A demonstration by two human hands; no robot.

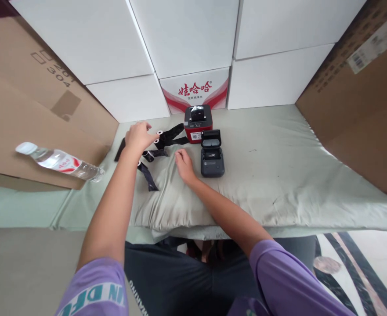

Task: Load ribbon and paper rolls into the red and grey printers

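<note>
My left hand [139, 139] hovers over the left part of the cloth, thumb and fingers apart, nothing visible between them. Under and beside it lie several small black rolls with white cores; one roll [148, 156] and a loose strip [147, 177] show nearest. Longer black strips [173, 134] reach toward a red and black desktop printer [198, 124]. My right hand [184, 166] rests on the cloth with its fingers curled together, and I see nothing in it. Just right of it stands a small dark portable printer [212, 166] with its lid raised. A flat black object [120, 150] is partly hidden by my left forearm.
Pale green cloth [262, 175] covers the table. White cartons [265, 79] are stacked along the back, one with red lettering [195, 90]. Large brown cardboard boxes stand at the left [25, 101] and right [354, 109]. A water bottle [61, 162] is at the left.
</note>
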